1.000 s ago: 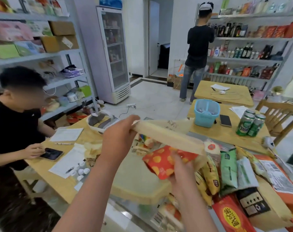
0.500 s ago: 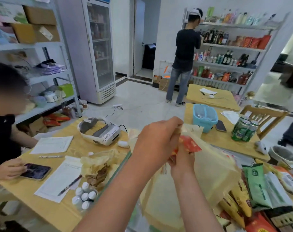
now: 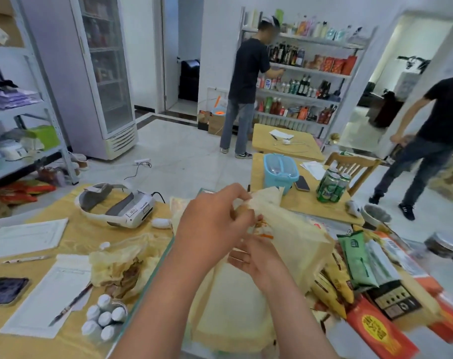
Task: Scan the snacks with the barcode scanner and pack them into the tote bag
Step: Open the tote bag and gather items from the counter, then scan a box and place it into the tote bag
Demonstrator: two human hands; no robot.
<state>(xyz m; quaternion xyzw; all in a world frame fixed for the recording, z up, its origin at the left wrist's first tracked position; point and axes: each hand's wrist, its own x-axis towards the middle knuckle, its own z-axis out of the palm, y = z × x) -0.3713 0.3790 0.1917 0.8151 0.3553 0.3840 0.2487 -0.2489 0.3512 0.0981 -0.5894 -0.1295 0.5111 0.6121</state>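
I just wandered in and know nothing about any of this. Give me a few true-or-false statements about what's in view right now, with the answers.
1. The left hand grips the top edge of the cream tote bag. True.
2. The green cans stand inside the blue basket. False: they stand outside it, to its right.
3. A white headset lies left of the tote bag. True.
4. The green snack packet is already packed. False: it lies outside, right of the bag.

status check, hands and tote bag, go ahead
Left hand grips tote bag rim. Right hand at its mouth, grip unclear. Red snack pack mostly inside. Nothing blocks the opening.
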